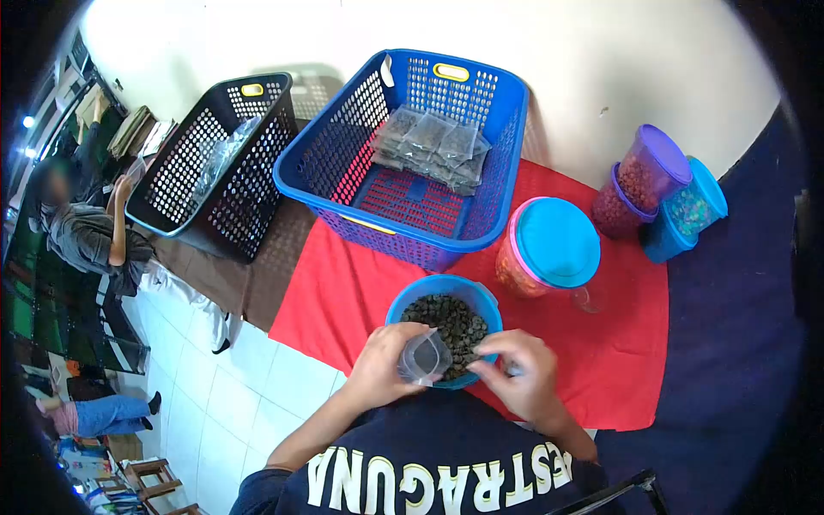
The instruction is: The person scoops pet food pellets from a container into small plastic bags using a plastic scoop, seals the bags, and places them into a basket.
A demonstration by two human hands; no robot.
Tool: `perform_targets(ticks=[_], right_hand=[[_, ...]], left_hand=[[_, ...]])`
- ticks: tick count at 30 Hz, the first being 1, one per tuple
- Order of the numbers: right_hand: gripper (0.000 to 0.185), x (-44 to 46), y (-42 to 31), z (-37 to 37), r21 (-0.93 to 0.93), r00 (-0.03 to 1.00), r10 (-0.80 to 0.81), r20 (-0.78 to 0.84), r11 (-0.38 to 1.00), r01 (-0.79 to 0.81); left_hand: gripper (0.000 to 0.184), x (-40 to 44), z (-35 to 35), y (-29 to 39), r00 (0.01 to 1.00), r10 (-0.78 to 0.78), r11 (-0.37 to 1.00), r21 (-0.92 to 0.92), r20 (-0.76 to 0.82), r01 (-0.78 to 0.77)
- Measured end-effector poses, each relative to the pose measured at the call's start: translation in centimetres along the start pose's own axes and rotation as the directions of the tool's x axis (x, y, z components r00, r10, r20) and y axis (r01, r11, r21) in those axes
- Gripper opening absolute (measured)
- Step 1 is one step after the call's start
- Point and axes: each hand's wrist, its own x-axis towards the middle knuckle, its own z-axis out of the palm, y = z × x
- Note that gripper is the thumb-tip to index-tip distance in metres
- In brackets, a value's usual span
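Observation:
My left hand (378, 367) is closed around a small clear plastic bag (424, 357), its mouth held open over a blue tub (493, 319). Small dark grey-brown pieces (453, 319) fill much of that tub, which stands at the near edge of the red cloth, close to my body. Over the tub's right rim, my right hand (522, 371) has thumb and fingers drawn together near the pieces. Whatever sits in those fingers is too small to make out. The bag and my left hand hide part of the tub's near side.
Behind the tub, a blue basket (296, 184) holds several filled clear packets (429, 146). A black basket (232, 219) with plastic bags stands left. A blue-lidded container (558, 243) is to the right, with stacked purple (661, 159) and blue tubs (705, 196) beyond. Other people are at left.

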Motion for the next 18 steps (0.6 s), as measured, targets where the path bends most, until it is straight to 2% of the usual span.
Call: perform_targets(ticks=[1, 3, 4, 6, 7, 8, 9, 10, 11, 13, 14, 16, 18], right_hand=[[0.025, 0.7, -0.9, 0.6, -0.090, 0.992, -0.117, 0.057, 0.988, 0.122], [0.025, 1.2, -1.6, 2.6, -0.001, 0.987, -0.076, 0.144, 0.997, 0.077], [0.025, 1.2, -1.5, 2.7, 0.000, 0.986, -0.081, 0.145, 0.997, 0.082], [0.021, 1.2, -1.3, 2.9, 0.049, 0.978, -0.195, 0.080, 0.980, 0.191], [0.020, 0.8, -1.2, 1.8, 0.081, 0.984, -0.175, 0.024, 0.982, 0.172], [0.022, 0.1, -0.3, 1.0, 0.031, 0.974, -0.196, -0.110, 0.979, 0.201], [0.031, -0.6, 1.0, 1.5, 0.376, 0.961, -0.065, -0.268, 0.912, 0.166], [0.038, -0.5, 2.2, 1.7, 0.604, 0.936, 0.006, -0.352, 0.765, 0.222], [0.038, -0.2, 3.2, 1.9, 0.607, 0.936, 0.012, -0.351, 0.764, 0.218], [0.043, -0.4, 7.0, 2.7, 0.778, 0.948, 0.182, -0.263, 0.621, 0.096], [0.043, -1.1, 8.8, 3.6, 0.779, 0.947, 0.186, -0.263, 0.619, 0.094], [0.043, -3.0, 12.0, 5.8, 0.809, 0.928, 0.327, -0.181, 0.586, -0.049], [0.040, -4.7, 13.0, 7.3, 0.762, 0.934, 0.339, -0.116, 0.633, -0.135]], left_hand=[[0.070, 0.0, 0.2, 0.3, 1.000, -0.013, 1.000, -0.021, -0.012, 0.013], [0.072, -0.2, 0.4, 0.2, 1.000, -0.014, 0.999, -0.035, 0.006, 0.015], [0.073, -0.4, 0.7, -0.2, 1.000, -0.021, 0.995, -0.101, -0.009, 0.020], [0.072, -0.8, 0.9, -0.6, 0.996, -0.048, 0.969, -0.245, -0.079, 0.028], [0.072, -0.9, 0.7, -0.8, 0.995, -0.054, 0.969, -0.244, -0.084, 0.032], [0.070, -1.3, 0.5, -1.0, 0.981, -0.112, 0.975, -0.206, -0.161, 0.078], [0.069, -1.7, 0.2, -1.3, 0.958, -0.167, 0.977, -0.172, -0.234, 0.128], [0.065, -2.2, 0.1, -1.8, 0.946, -0.209, 0.965, -0.210, -0.248, 0.159], [0.066, -3.0, 0.7, -3.5, 0.927, -0.247, 0.917, -0.378, -0.282, 0.129], [0.064, -3.1, 0.1, -3.8, 0.881, -0.367, 0.665, -0.746, -0.300, 0.023], [0.076, -3.0, -0.1, -3.9, 0.833, -0.452, 0.655, -0.753, -0.319, 0.067], [0.076, -3.2, -1.2, -4.9, 0.832, -0.440, 0.566, -0.823, -0.338, -0.034], [0.068, -3.4, -2.2, -5.7, 0.811, -0.475, 0.391, -0.908, -0.341, -0.152]])
